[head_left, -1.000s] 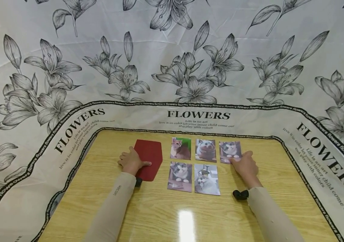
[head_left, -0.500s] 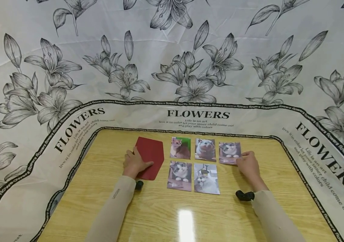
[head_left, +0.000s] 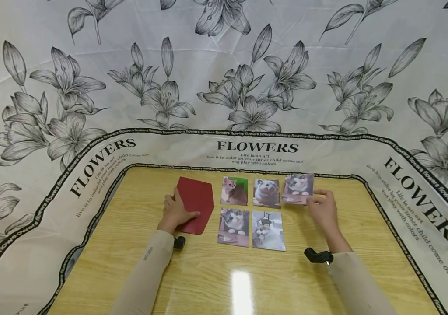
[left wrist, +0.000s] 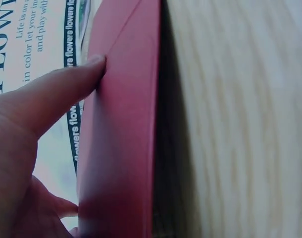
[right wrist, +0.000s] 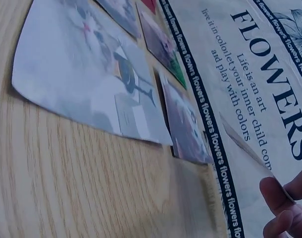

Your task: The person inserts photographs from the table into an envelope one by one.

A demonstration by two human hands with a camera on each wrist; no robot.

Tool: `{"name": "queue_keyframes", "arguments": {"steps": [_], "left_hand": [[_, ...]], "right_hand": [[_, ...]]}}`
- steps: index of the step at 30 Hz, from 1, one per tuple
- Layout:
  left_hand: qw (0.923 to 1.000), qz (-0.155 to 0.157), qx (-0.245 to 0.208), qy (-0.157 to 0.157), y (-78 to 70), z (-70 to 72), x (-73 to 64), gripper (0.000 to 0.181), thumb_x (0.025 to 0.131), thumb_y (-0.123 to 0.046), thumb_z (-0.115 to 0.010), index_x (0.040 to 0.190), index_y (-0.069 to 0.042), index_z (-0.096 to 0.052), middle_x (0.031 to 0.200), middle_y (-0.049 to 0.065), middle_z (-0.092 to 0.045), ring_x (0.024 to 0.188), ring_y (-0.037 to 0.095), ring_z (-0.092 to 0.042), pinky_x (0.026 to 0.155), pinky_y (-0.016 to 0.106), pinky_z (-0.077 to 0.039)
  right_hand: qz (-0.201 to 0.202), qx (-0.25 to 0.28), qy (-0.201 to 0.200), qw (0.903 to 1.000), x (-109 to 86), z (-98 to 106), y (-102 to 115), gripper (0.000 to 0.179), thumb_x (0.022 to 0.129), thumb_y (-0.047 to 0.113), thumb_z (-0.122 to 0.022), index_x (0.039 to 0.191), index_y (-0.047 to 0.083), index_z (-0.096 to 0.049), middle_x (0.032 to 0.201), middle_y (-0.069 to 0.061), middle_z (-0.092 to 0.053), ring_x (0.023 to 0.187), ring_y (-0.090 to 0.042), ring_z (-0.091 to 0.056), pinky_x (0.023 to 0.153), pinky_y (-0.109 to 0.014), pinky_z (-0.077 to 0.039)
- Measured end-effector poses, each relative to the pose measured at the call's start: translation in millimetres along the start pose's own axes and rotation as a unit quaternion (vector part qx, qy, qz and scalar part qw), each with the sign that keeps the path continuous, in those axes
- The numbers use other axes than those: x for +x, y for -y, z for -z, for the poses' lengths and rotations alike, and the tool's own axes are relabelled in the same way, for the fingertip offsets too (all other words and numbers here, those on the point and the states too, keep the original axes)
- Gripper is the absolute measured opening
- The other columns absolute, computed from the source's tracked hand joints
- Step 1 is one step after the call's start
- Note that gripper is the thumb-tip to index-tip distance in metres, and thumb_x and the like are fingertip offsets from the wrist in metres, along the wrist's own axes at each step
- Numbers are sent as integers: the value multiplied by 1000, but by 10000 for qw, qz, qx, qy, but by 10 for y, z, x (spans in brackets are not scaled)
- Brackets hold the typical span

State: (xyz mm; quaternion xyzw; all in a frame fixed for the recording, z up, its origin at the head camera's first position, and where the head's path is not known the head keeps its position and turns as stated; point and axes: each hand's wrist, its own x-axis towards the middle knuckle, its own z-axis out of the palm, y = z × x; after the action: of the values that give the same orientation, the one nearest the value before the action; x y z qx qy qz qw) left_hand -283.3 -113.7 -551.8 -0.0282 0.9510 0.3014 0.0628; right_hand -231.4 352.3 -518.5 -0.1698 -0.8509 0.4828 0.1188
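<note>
My left hand [head_left: 174, 213] grips a red envelope [head_left: 202, 203] at its left side, thumb across the top face. In the left wrist view the thumb presses on the envelope [left wrist: 124, 124], and the envelope's edge casts a shadow on the wood. At the right, my right hand [head_left: 323, 214] pinches a photo card of a grey-and-white cat [head_left: 298, 188] by its lower right corner. The right wrist view shows this card [right wrist: 247, 148] nearly edge-on, tilted up off the table, between thumb and fingers [right wrist: 277, 196].
Photo cards lie on the wooden table [head_left: 192, 275] between my hands: an orange cat card [head_left: 234, 191], a hamster card [head_left: 266, 193], another grey-and-white cat card [head_left: 233, 226] and a white cat card [head_left: 268, 230]. A flower-printed cloth [head_left: 255, 151] surrounds the table's back and sides.
The right hand has taken the cat card by its corner and raised it from the table, slightly away from me. The red envelope shifted slightly away in the left hand's grip.
</note>
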Motion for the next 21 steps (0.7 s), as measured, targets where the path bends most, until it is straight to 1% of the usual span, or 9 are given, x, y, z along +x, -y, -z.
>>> {"name": "queue_keyframes", "arguments": {"steps": [3,5,9,11,14,17,21], "left_hand": [[10000,-22,-15,-46,0,14,4,130,87,-44,-90,170,3,-1,153,39,-24,141,53,-33,112,61,-39],[9999,-19,-40,-95,-7,15,2,128,88,-42,-89,171,2,-2,153,38,-25,140,53,-34,111,61,-40],[9994,-33,-117,-318,-21,-8,-9,125,88,-40,-88,171,2,-4,152,38,-27,138,54,-38,109,62,-43],[9988,-88,-154,-454,-28,-25,-12,124,88,-40,-87,170,3,-5,152,38,-29,136,55,-42,107,62,-46],[9982,-154,-233,-532,-49,-39,-22,123,89,-41,-85,171,2,-3,154,37,-29,133,55,-47,103,63,-49],[9980,-133,-288,-547,-76,-47,-37,123,90,-45,-84,171,1,-3,159,35,-27,132,56,-50,102,66,-50],[9979,-83,-261,-593,-108,-71,-62,122,90,-51,-81,171,3,-6,164,32,-27,131,55,-55,100,68,-51]], "right_hand": [[153,207,80,9996,-49,-75,69,48,103,14,-64,145,-4,-48,115,-24,-76,72,-3,-58,62,-25,-47],[213,351,167,9990,-85,-139,108,48,104,13,-65,145,-4,-48,113,-23,-77,70,-4,-58,60,-25,-46],[276,605,365,9971,-140,-292,158,47,104,13,-65,144,-3,-48,112,-22,-77,69,-7,-57,58,-25,-46],[273,693,468,9961,-164,-370,177,46,104,13,-66,144,-2,-49,111,-22,-77,68,-8,-56,58,-26,-45],[259,789,577,9949,-209,-485,222,45,104,13,-66,144,-1,-50,112,-21,-77,70,-9,-56,59,-25,-45],[266,870,662,9936,-255,-599,289,43,105,13,-66,142,-1,-51,111,-22,-77,72,-9,-57,62,-24,-46],[298,949,757,9922,-311,-764,382,41,104,12,-67,140,-1,-52,104,-19,-78,66,-8,-52,58,-25,-42]]}}
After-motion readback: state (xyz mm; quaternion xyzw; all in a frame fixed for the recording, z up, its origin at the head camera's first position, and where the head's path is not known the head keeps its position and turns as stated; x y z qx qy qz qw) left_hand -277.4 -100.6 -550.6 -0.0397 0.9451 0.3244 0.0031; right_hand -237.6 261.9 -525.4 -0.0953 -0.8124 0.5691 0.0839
